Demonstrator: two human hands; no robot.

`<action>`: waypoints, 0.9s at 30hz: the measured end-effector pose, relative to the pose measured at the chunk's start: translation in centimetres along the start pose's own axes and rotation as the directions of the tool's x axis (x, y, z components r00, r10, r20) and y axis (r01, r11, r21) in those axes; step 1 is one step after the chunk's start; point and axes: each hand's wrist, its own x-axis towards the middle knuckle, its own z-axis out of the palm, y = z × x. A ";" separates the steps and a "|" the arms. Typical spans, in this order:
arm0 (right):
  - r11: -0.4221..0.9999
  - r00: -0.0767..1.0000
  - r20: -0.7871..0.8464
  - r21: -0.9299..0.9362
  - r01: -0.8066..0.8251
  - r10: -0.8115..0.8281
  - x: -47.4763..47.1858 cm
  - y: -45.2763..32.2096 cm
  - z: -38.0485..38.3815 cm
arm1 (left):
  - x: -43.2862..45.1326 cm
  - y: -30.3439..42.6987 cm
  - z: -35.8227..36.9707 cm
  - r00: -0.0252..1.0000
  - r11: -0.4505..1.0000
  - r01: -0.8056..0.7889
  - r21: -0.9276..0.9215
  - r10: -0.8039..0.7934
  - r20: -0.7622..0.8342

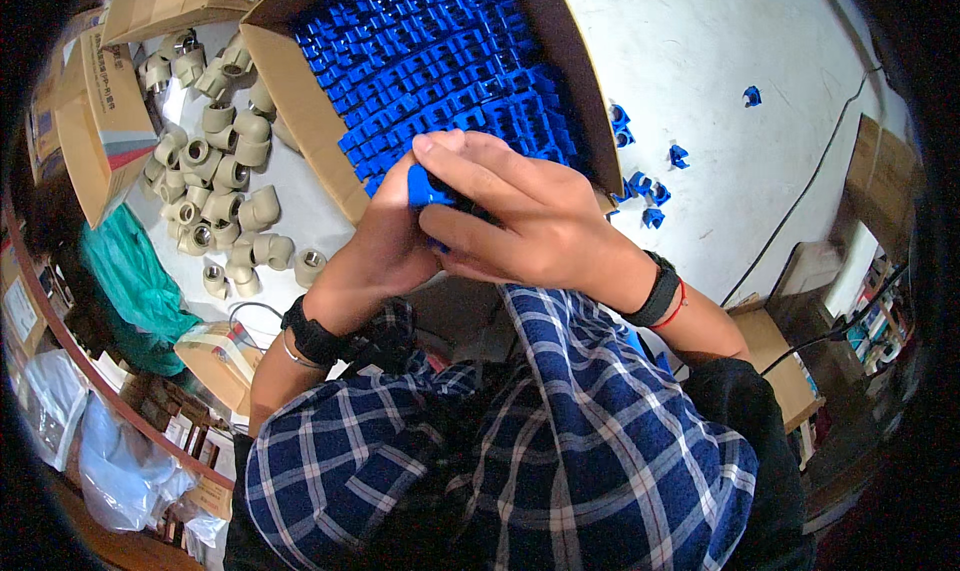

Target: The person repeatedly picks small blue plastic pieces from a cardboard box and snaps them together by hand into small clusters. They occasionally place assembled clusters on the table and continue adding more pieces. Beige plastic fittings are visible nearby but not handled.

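Note:
Both my hands meet over the near edge of a cardboard box (289, 83) packed with rows of blue plastic pipe clips (450, 68). Between them is a blue plastic piece (426, 188), probably one or more clips, mostly covered by fingers. My left hand (397, 233) cups it from the left and below. My right hand (525, 211) lies over it, with its fingers reaching across to my left hand. How many pieces are held cannot be told. Several loose blue clips (653, 217) lie on the white surface to the right of the box.
Beige plastic pipe elbows and fittings (199, 158) lie heaped left of the box. Beyond them stand open cardboard cartons (112, 120) and a green plastic bag (135, 271). A black cable (814, 169) crosses the white surface (720, 38) at right, near another open carton (780, 368).

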 end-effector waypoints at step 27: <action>-0.252 0.618 0.444 0.892 -0.375 0.649 1.1 2.3 0.0 | -0.5 3.1 -2.3 0.989 0.989 -0.145 -0.032 0.143 -0.047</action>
